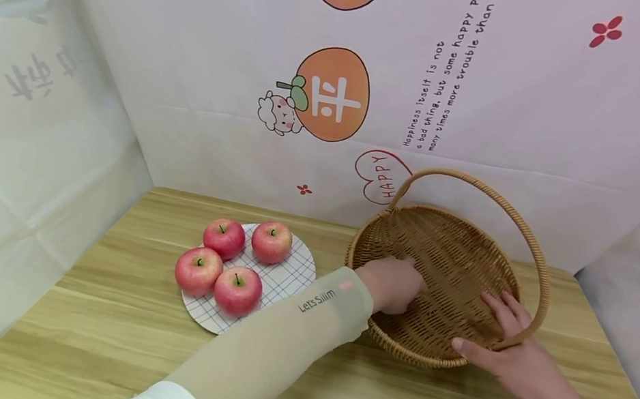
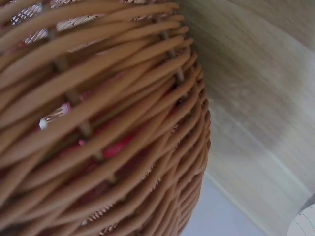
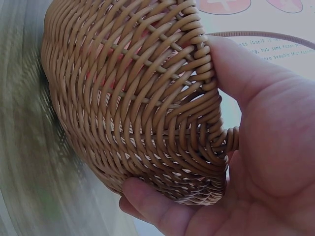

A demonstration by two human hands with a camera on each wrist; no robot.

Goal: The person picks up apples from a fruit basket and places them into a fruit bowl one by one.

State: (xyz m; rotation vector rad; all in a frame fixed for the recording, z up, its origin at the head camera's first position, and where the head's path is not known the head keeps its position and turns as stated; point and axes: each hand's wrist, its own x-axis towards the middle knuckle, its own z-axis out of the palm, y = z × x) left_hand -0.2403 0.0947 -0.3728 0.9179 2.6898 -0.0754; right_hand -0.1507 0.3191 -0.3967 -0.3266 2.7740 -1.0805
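A round wicker basket (image 1: pixel 438 279) with a tall arched handle stands tilted on the table, its opening toward me. My left hand (image 1: pixel 391 284) reaches over the near left rim into it, back of the hand up, its fingertips hidden. In the left wrist view, something crimson (image 2: pixel 118 146) shows through the weave; whether the left hand holds it is not visible. At the right, my right hand (image 1: pixel 512 342) grips the basket rim beside the handle's foot, as the right wrist view confirms. Several red apples (image 1: pixel 238 291) lie on a checked round plate (image 1: pixel 289 278) to the left.
The wood-grain table (image 1: pixel 111 306) carries everything. A white printed cloth (image 1: pixel 215 108) hangs right behind the basket, with pale sheets at both sides. The basket handle (image 1: pixel 516 218) arches over the right part of the opening. My left sleeve (image 1: pixel 274 337) crosses in front of the plate.
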